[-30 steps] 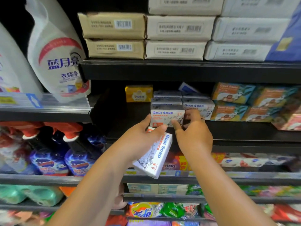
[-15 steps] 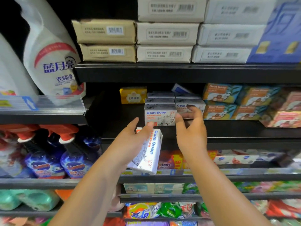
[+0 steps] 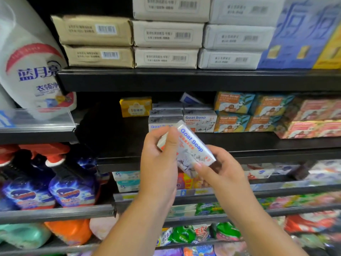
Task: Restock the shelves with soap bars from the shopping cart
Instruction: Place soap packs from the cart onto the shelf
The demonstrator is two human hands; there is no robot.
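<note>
A white Goat Soap box (image 3: 192,145) with blue lettering is tilted in front of the middle shelf (image 3: 258,143). My left hand (image 3: 159,163) grips its left end with thumb and fingers. My right hand (image 3: 219,169) holds its lower right end, thumb on the front face. Behind the box, more white Goat Soap boxes (image 3: 200,121) stand stacked on the shelf, one partly hidden by my hand. The shopping cart is out of view.
Orange-and-teal Goat Soap boxes (image 3: 234,111) and pink boxes (image 3: 313,124) fill the shelf's right side; a yellow soap box (image 3: 135,106) sits at the back left. Wrapped soap packs (image 3: 166,35) line the shelf above. Detergent bottles (image 3: 31,71) and blue spray bottles (image 3: 72,185) stand left.
My right hand left the stacked boxes on the shelf and came down onto the held box. My left hand raised and turned the box upward. The camera moved closer.
</note>
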